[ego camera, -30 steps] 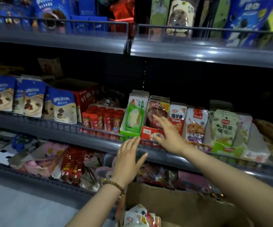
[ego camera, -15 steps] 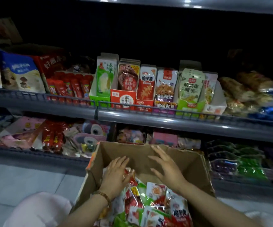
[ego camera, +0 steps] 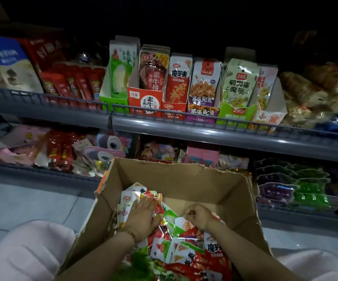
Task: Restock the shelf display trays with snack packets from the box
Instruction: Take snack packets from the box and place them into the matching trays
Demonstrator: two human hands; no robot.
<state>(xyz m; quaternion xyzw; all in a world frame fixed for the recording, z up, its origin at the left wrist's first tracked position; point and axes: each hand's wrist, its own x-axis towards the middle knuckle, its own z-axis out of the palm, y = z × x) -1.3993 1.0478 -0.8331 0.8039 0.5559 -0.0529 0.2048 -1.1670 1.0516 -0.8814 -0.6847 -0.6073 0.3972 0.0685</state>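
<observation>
An open cardboard box sits in front of me, holding several red, white and green snack packets. My left hand lies flat with straight fingers on the packets at the box's left side. My right hand is down among the packets in the middle, its fingers curled; what they hold is hidden. On the middle shelf stands a row of display trays: green, red, a second red, purple, light green and white, all with upright packets.
A grey shelf rail with a low wire guard runs in front of the trays. Red stick packs and blue bags stand to the left, wrapped bread to the right. A lower shelf holds mixed goods behind the box. Pale floor lies left.
Both hands came down from the middle shelf trays into the box. The view tilted downward. My right hand's fingers went from spread to curled among the packets.
</observation>
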